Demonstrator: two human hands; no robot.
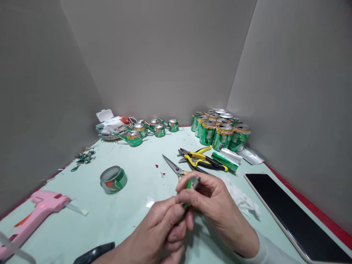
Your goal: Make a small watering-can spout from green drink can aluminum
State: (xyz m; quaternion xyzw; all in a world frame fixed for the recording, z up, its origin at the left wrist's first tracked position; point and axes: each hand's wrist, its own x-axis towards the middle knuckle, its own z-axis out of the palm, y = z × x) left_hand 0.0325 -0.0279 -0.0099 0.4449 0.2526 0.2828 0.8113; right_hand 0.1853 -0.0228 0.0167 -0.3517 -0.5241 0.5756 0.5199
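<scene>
Between our left hand (167,224) and right hand (217,198) we pinch a green piece (193,182), apparently shaping it, and the next move likely needs steady pressure.

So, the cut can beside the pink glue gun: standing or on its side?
Standing. The cut can's open rim faces up, showing the inside, and its printed wall rises from the tabletop.

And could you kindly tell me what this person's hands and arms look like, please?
The right hand is bare, with a plain pale grey sleeve starting behind the wrist. The left hand is bare too, and no sleeve shows on that arm. No glove, ring or watch is visible.
</scene>
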